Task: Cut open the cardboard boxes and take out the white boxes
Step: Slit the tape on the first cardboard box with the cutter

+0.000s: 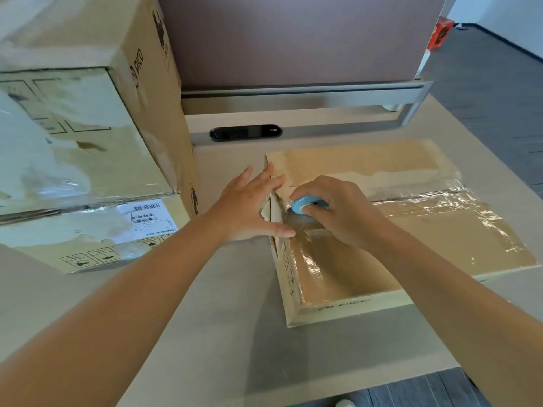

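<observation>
Box being cut: a flat cardboard box (396, 230) lies on the table (205, 304), right of centre, its top sealed with glossy clear tape (435, 201) that runs along the middle seam.
Left hand: the left hand (249, 207) lies against the box's left end, fingers straight and spread, thumb stretched along the edge; it presses the cardboard and grips nothing.
Right hand: the right hand (335, 210) is curled round a small blue cutter (305, 204), held at the left end of the taped seam, close to the left hand's fingers.
Blade: hidden under the right hand; whether it is in the tape cannot be told.
White boxes: none to be seen; the flat box is still closed.
Stack at left: two large cardboard boxes, the upper box (88, 98) on the lower box (97, 233), stand near the left arm; the lower one carries a white shipping label (147, 218).
Behind: a brown partition (293, 39) above a metal rail (308, 95), and a black oval panel (245, 132) set in the table.
Far right: a small red box (440, 32) beside the partition, over dark floor (499, 83).
</observation>
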`<action>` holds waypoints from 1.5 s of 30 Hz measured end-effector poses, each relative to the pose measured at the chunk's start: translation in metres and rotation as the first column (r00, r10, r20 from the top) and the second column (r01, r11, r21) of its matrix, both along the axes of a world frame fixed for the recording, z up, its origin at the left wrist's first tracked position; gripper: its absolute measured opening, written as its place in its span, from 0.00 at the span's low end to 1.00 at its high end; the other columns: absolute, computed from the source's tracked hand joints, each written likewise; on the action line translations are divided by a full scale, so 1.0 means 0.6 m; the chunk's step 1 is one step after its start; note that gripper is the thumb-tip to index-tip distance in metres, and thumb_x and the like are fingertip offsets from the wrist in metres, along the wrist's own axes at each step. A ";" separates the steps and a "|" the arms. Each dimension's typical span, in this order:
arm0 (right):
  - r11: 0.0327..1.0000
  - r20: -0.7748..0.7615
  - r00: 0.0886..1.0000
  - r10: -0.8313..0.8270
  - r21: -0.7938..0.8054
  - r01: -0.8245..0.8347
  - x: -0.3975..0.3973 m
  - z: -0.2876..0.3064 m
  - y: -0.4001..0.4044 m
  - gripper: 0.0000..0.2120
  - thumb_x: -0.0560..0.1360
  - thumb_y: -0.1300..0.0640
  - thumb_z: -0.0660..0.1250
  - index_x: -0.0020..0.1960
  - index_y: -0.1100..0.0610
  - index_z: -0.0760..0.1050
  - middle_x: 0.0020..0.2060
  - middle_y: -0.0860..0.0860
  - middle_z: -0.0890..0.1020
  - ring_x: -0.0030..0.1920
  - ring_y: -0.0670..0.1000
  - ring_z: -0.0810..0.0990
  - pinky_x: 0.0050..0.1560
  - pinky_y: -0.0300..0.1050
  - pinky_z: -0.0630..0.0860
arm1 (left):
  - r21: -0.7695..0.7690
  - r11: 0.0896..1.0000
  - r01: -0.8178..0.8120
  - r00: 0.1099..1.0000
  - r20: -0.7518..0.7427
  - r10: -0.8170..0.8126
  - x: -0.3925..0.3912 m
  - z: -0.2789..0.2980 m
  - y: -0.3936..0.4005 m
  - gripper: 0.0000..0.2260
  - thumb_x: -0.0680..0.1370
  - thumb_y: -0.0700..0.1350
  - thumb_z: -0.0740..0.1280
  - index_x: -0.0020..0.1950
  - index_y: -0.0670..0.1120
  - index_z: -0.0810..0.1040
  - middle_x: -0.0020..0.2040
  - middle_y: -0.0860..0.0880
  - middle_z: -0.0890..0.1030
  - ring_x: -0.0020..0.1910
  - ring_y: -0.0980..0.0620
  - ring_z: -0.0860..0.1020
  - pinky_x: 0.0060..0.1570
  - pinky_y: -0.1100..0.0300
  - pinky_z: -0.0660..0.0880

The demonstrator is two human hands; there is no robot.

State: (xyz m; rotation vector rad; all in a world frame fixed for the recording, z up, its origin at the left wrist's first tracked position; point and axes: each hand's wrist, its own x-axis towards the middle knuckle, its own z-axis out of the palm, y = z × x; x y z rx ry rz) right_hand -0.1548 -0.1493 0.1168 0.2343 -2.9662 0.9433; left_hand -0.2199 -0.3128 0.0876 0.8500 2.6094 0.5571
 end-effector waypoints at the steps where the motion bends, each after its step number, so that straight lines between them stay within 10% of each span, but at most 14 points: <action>1: 1.000 -0.004 1.000 0.006 0.012 -0.006 -0.001 0.000 -0.001 0.12 0.75 0.65 0.63 0.57 0.57 0.78 0.50 0.56 0.79 0.47 0.51 0.74 0.47 0.37 0.65 | -0.001 1.000 0.000 1.000 -0.002 0.000 0.000 0.000 0.000 0.43 0.68 0.61 0.69 0.76 0.56 0.48 0.77 0.56 0.40 0.75 0.50 0.37 0.72 0.50 0.44; 18: 0.944 0.034 0.993 0.114 0.307 -0.119 -0.003 0.015 0.016 0.14 0.76 0.68 0.59 0.58 0.58 0.76 0.51 0.57 0.74 0.53 0.54 0.70 0.44 0.37 0.59 | 0.003 1.000 0.006 1.000 0.014 -0.006 0.003 0.004 0.000 0.44 0.68 0.60 0.70 0.76 0.55 0.47 0.77 0.55 0.39 0.76 0.49 0.40 0.72 0.51 0.45; 45: 0.957 0.035 0.990 0.136 0.254 -0.141 0.001 0.009 0.131 0.18 0.75 0.71 0.56 0.58 0.58 0.76 0.50 0.56 0.74 0.49 0.53 0.68 0.48 0.42 0.63 | -0.206 0.977 0.047 0.981 -0.175 -0.084 0.034 0.010 0.108 0.47 0.69 0.70 0.61 0.77 0.50 0.42 0.77 0.51 0.41 0.75 0.53 0.40 0.72 0.54 0.36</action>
